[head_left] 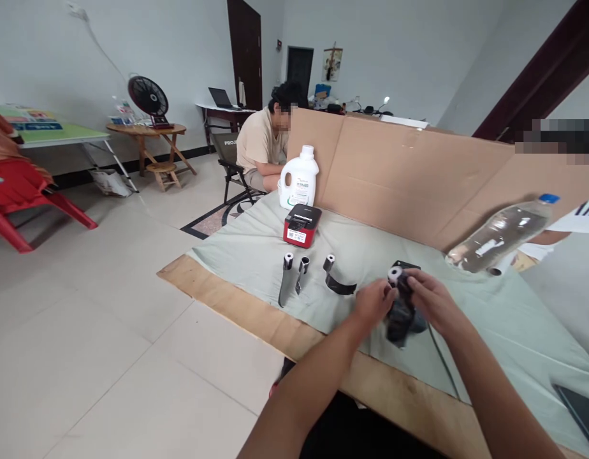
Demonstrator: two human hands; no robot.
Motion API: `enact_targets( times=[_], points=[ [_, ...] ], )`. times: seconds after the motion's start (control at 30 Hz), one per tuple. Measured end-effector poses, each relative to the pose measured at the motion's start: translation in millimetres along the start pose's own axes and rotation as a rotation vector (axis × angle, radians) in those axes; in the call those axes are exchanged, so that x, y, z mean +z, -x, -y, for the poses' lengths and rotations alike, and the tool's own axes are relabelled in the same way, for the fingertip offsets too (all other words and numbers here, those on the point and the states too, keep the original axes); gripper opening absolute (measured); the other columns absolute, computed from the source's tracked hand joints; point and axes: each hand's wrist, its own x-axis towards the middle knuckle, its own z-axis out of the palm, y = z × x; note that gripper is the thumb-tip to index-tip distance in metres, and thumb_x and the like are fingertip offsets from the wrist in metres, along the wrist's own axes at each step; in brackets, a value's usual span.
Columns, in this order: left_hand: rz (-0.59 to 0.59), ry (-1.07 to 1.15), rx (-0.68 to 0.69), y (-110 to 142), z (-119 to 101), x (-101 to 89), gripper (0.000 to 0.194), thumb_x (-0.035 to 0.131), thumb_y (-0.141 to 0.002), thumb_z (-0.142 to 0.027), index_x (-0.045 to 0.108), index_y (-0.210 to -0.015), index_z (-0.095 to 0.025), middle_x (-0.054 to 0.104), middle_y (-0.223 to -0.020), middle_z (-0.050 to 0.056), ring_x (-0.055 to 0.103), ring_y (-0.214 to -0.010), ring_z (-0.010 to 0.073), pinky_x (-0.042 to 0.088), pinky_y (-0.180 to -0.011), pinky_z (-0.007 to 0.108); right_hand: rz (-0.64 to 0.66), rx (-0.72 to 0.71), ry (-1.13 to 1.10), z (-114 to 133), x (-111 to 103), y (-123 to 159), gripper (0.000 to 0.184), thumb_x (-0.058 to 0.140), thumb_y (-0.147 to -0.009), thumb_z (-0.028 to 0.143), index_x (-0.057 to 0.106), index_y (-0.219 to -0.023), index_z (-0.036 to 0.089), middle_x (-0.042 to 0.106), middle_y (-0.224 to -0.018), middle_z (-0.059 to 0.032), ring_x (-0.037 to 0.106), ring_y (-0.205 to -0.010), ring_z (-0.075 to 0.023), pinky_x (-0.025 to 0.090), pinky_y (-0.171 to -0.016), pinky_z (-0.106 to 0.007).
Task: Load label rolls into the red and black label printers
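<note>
Between my hands is a small roll point(395, 275) with a white, hollow core and dark outer layers. My right hand point(431, 296) grips its right side with closed fingers. My left hand point(377, 298) is pinched at its lower left edge. Crinkled, glossy black film point(400, 322) hangs below the roll; whether it is joined to the roll I cannot tell. Left of my hands, a similar roll point(329, 262) trails a curved black strip. Two more rolls, one point(305, 262) and another point(288, 260), stand farther left with strips hanging down. A dark object lies partly hidden behind my hands.
A red and black label printer point(302, 225) sits before a white jug point(300, 178). Cardboard point(380, 172) walls the table's back. A large clear bottle point(505, 234) leans at right. A dark flat device point(579, 408) lies near right. One person sits beyond; another is at right.
</note>
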Motion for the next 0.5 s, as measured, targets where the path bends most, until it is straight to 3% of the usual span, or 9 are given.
enact_targets(
  times=[0.1, 0.2, 0.3, 0.5],
  points=[
    [0.001, -0.064, 0.281, 3, -2, 2.1, 0.037, 0.064, -0.096, -0.044, 0.064, -0.127, -0.024, 0.068, -0.122, 0.006, 0.063, -0.117, 0.0231, 0.05, -0.103, 0.035, -0.146, -0.008, 0.132, -25, -56, -3, 0.053, 0.079, -0.071, 0.065, 0.065, -0.102, 0.024, 0.074, -0.102, -0.0103, 0.069, -0.09, -0.0266, 0.054, -0.071, -0.035],
    [0.052, -0.187, 0.537, 6, -3, 5.1, 0.042, 0.063, -0.097, -0.042, 0.061, -0.137, -0.026, 0.064, -0.132, 0.008, 0.058, -0.124, 0.0242, 0.046, -0.108, 0.036, -0.177, -0.084, 0.293, -49, -82, -16, 0.055, 0.081, -0.065, 0.061, 0.063, -0.101, 0.023, 0.073, -0.108, -0.012, 0.068, -0.104, -0.0304, 0.056, -0.083, -0.041],
    [0.136, -0.274, 0.601, 8, -2, 7.5, 0.032, 0.058, -0.1, -0.045, 0.071, -0.124, -0.029, 0.065, -0.129, 0.007, 0.059, -0.117, 0.0236, 0.045, -0.105, 0.037, -0.117, -0.137, 0.476, -66, -83, -28, 0.042, 0.07, -0.074, 0.049, 0.064, -0.106, 0.022, 0.072, -0.114, -0.0131, 0.066, -0.113, -0.0316, 0.052, -0.097, -0.047],
    [0.175, -0.361, 0.56, 6, 5, 10.3, 0.027, 0.059, -0.1, -0.041, 0.076, -0.117, -0.029, 0.068, -0.121, 0.005, 0.058, -0.113, 0.0229, 0.044, -0.102, 0.036, -0.073, -0.132, 0.844, -77, -62, -39, 0.029, 0.051, -0.087, 0.031, 0.066, -0.11, 0.022, 0.073, -0.116, -0.0115, 0.063, -0.116, -0.031, 0.045, -0.105, -0.049]
  ],
)
